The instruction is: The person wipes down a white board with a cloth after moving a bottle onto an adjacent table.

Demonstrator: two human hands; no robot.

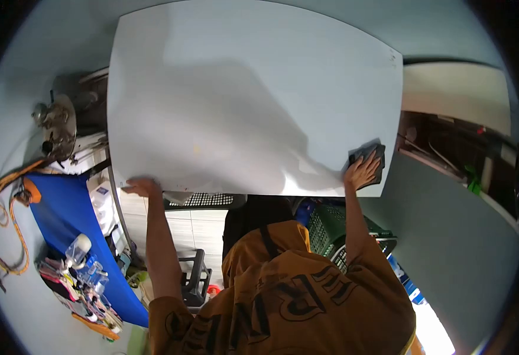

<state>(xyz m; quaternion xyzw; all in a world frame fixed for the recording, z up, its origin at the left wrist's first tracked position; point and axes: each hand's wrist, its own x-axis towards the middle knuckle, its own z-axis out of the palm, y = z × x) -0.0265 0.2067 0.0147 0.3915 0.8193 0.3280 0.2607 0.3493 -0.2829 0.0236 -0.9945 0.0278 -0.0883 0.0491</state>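
A large white board (212, 106) lies in front of me, its near edge close to my body. My left hand (142, 187) rests on the near left corner of the board, holding nothing that shows. On the board's near right corner, my right hand (363, 171) lies with fingers spread over a flat dark object (379, 164), pressed against the white surface. What the dark object is, I cannot make out.
Green crates (330, 228) and a black stool (197, 278) stand below the near edge. At left are a blue panel (82, 231), orange cords (20, 236), bottles (91, 272) and a round metal stand (61, 127). A cluttered shelf (448, 148) is at right.
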